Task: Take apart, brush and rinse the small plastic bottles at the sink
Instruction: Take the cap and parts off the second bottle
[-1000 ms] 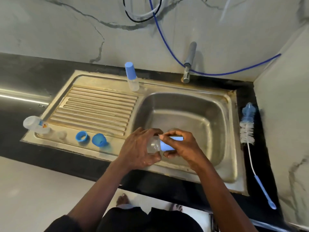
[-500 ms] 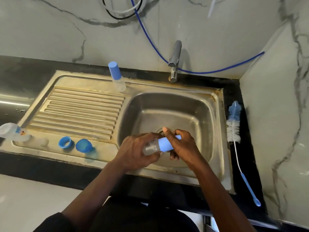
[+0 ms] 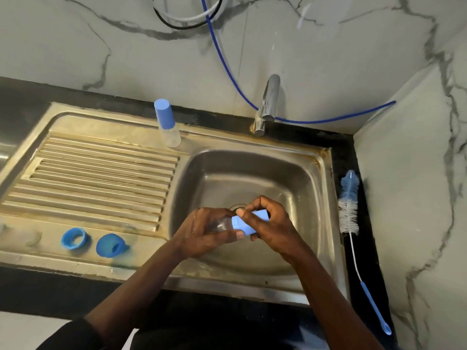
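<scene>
Left hand wraps the bottle, right hand keeps a pinching grip on its blue cap; slick plastic may slip toward the twelve-o'clock drain.

Counter: a black counter ran across the frame and carried a steel sink unit.
Left half: a ribbed drainboard filled it, with the basin right of centre.
Back rim: a capped bottle stood upright at upper centre-left, and the tap rose to its right.
Front rim: a blue ring and a blue cap lay near each other at lower left.
Right strip: a bottle brush lay lengthwise on the black surface just beside the sink, with its bristles toward the top of the frame.
</scene>
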